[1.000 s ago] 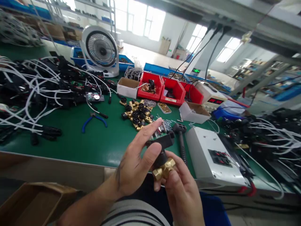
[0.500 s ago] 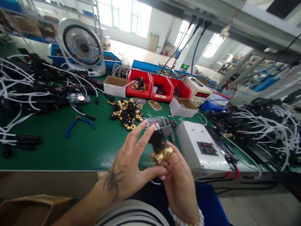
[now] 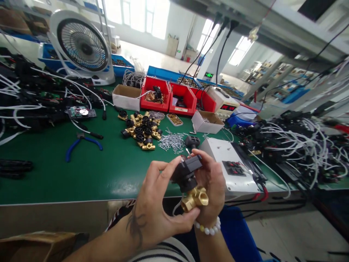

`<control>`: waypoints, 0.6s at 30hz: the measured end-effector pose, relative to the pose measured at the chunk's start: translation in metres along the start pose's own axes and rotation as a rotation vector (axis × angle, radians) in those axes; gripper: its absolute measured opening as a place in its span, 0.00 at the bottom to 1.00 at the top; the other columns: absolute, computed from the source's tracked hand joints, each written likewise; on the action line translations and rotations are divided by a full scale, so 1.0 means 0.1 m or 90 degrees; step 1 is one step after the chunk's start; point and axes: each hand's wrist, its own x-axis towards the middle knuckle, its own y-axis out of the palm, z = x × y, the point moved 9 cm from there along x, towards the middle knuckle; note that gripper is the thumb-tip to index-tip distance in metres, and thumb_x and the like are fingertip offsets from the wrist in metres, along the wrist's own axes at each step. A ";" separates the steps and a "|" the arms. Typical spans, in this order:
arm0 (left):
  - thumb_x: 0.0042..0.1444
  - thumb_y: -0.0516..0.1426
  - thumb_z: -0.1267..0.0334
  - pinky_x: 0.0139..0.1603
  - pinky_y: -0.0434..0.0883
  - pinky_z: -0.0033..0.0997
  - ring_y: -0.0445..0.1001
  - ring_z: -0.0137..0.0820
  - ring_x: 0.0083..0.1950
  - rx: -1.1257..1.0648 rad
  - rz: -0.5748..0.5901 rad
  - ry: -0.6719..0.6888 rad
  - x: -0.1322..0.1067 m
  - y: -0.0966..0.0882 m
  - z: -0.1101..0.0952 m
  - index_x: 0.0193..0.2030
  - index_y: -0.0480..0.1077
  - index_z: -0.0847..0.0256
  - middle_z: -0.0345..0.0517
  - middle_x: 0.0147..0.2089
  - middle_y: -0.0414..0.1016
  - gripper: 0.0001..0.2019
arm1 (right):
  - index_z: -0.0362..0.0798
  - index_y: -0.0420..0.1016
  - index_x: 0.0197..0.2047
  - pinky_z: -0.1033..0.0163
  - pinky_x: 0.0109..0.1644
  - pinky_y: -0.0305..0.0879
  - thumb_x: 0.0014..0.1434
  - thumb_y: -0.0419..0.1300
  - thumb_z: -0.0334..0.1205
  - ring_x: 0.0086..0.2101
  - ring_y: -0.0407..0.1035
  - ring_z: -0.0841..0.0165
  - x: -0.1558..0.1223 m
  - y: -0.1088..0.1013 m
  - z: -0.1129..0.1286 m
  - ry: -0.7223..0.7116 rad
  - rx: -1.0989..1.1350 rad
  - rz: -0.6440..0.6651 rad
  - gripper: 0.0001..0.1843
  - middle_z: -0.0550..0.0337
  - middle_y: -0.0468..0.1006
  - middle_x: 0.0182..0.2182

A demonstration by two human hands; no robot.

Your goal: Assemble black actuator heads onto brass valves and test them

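Both hands hold a brass valve [image 3: 195, 199] topped by a black actuator housing [image 3: 188, 168], raised in front of the table's near edge. The valve is tilted, with brass ports facing me. My left hand [image 3: 152, 203] grips it from the left, thumb under the brass body and fingertips at the black housing. My right hand [image 3: 214, 187] wraps the far right side, its fingers partly hidden behind the valve. Just beyond the housing lies a black tool-like piece [image 3: 192, 141], its kind unclear. Small metal clips [image 3: 172, 142] lie in a pile beside brass valve bodies with black tops [image 3: 143, 128].
Blue-handled pliers [image 3: 71, 148] lie on the green table [image 3: 109, 182] at left. Red bins [image 3: 155, 103], white boxes [image 3: 127, 100] and a fan [image 3: 81, 47] stand behind. At right are a grey switch box [image 3: 219, 154] and tangled white cables [image 3: 302, 145].
The valve has come lower and nearer and turned, showing more brass ports. My right hand has shifted from under the brass body to the housing's right side. My left thumb now presses the brass underside.
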 end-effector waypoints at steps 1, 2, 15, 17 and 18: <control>0.48 0.65 0.60 0.51 0.76 0.33 0.69 0.34 0.50 -0.011 0.003 -0.009 -0.03 0.05 0.05 0.67 0.53 0.55 0.48 0.52 0.62 0.40 | 0.50 0.76 0.45 0.55 0.50 0.65 0.67 0.48 0.56 0.43 0.70 0.62 -0.02 -0.02 -0.07 0.015 -0.003 -0.020 0.22 0.55 0.76 0.43; 0.48 0.64 0.61 0.50 0.77 0.33 0.69 0.34 0.50 -0.021 0.006 -0.021 -0.06 0.09 0.11 0.66 0.53 0.55 0.48 0.51 0.62 0.39 | 0.49 0.75 0.43 0.56 0.49 0.66 0.66 0.47 0.57 0.42 0.71 0.62 -0.04 -0.06 -0.16 0.025 -0.011 -0.040 0.23 0.55 0.76 0.40; 0.53 0.59 0.58 0.50 0.76 0.40 0.68 0.37 0.53 -0.124 0.070 -0.223 -0.02 0.20 1.07 0.61 0.60 0.60 0.49 0.52 0.62 0.28 | 0.42 0.73 0.51 0.52 0.59 0.60 0.60 0.61 0.41 0.53 0.66 0.58 1.01 0.36 -0.57 -0.108 -0.583 0.194 0.18 0.45 0.73 0.50; 0.54 0.58 0.58 0.52 0.75 0.41 0.68 0.38 0.54 -0.128 0.076 -0.222 -0.03 0.22 1.07 0.62 0.59 0.60 0.50 0.54 0.62 0.29 | 0.43 0.74 0.53 0.52 0.65 0.54 0.53 0.68 0.37 0.59 0.61 0.55 1.18 0.58 -0.72 -0.115 -0.645 0.298 0.24 0.44 0.71 0.55; 0.54 0.58 0.58 0.52 0.75 0.41 0.69 0.39 0.55 -0.135 0.074 -0.229 -0.04 0.22 1.08 0.62 0.59 0.60 0.50 0.54 0.62 0.29 | 0.44 0.74 0.54 0.52 0.66 0.53 0.49 0.72 0.36 0.61 0.59 0.54 1.24 0.67 -0.82 -0.111 -0.673 0.352 0.29 0.44 0.70 0.58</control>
